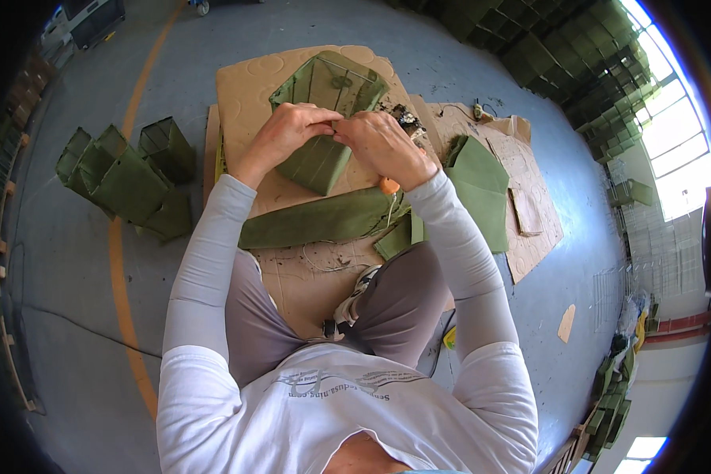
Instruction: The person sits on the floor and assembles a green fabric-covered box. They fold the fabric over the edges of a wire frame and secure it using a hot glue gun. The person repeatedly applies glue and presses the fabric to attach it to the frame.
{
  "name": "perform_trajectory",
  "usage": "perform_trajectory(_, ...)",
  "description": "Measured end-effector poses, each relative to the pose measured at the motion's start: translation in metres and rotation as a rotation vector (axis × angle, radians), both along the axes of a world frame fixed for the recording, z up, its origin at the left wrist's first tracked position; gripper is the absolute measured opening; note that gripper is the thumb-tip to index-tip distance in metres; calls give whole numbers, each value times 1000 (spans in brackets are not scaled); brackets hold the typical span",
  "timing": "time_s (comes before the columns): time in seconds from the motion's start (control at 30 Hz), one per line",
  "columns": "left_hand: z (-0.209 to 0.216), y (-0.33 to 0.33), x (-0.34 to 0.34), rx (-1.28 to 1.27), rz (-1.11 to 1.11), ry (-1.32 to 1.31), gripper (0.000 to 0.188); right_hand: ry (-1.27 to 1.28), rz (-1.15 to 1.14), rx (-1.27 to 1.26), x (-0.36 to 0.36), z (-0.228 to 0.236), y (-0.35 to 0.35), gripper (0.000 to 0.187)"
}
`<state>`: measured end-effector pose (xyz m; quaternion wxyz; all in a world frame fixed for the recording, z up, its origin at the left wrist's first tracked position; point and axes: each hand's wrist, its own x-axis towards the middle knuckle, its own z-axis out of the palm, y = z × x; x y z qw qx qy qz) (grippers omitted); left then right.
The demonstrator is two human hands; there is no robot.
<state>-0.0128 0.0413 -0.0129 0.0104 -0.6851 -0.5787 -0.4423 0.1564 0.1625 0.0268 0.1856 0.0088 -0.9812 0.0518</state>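
In front of me a green fabric box [321, 167] with a thin wire frame lies tilted on cardboard, its open end away from me. My left hand [291, 133] and my right hand [381, 146] meet over its near edge, fingertips pinched together. What they pinch is too small and too hidden to make out. Below my right wrist sits a small orange object [389, 186] with a pale cord; its kind is unclear. A long folded strip of green fabric [316, 222] lies closer to my knees.
Cardboard sheets [241, 87] cover the floor under the work. Flat green fabric pieces [479, 193] lie on the right, beside dark, messy scraps [409, 120]. Several green boxes [130, 186] stand on the left by an orange floor line [118, 268]. Stacked green boxes [561, 59] line the far right wall.
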Motion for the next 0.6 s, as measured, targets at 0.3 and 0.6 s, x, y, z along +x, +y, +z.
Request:
perform_trajectory(0.3,-2,-26,-15,301,268,-145,24,434,-74,24,-7,-34,-24,21)
perform_trajectory(0.6,-5,-15,-19,100,115,-112,21,463,-96,-31,-17,-48,-28,22)
